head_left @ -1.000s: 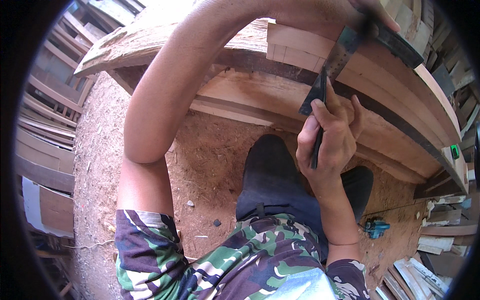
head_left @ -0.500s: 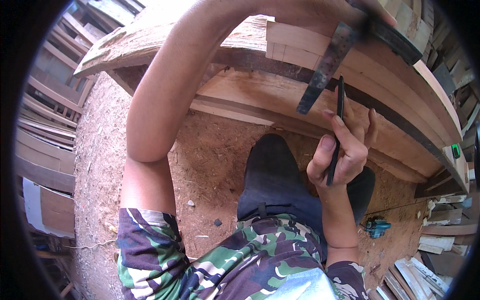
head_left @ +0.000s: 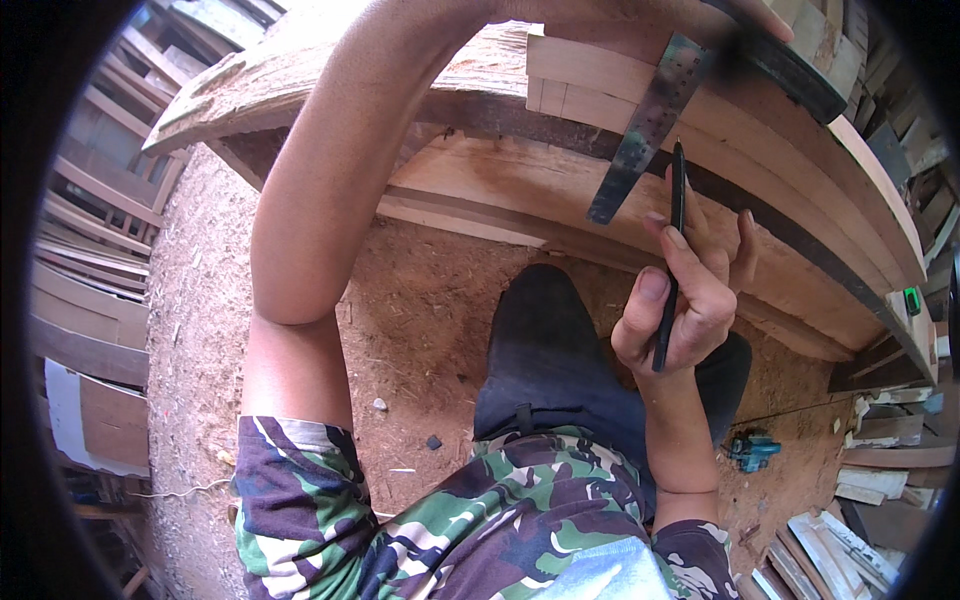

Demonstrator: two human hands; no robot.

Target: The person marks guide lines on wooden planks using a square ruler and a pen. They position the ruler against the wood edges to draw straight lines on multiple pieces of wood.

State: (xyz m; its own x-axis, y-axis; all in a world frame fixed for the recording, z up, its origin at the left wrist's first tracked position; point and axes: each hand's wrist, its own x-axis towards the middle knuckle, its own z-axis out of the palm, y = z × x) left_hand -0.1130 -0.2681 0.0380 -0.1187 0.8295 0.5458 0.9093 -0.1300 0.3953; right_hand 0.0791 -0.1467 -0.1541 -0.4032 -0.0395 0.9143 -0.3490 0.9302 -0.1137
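Observation:
My left arm arches over the bench, and my left hand (head_left: 765, 18) grips a try square, its fingers partly cut off by the top edge and a dark blur. The square's dark stock (head_left: 800, 82) lies along the far edge of the boards. Its metal blade (head_left: 648, 130) crosses a pale wooden board (head_left: 590, 82) marked with thin lines and sticks out past the near edge. Lower down, my right hand (head_left: 690, 300) holds a black pencil (head_left: 672, 260) between thumb and fingers, point up. The pencil tip is close to the right of the blade; whether it touches wood I cannot tell.
The wooden bench (head_left: 480, 118) curves across in front of me, with a lower plank (head_left: 520, 185) under its top. A small green object (head_left: 911, 301) sits at its right end. On the dirt floor lies a blue power tool (head_left: 752, 453). Timber stacks (head_left: 95, 310) line the left; offcuts (head_left: 840, 555) lie right.
Almost nothing differs. The square and the boards appear slightly further left and up in the picture, and the pencil tip has shifted a little the same way. Both hands keep their grips.

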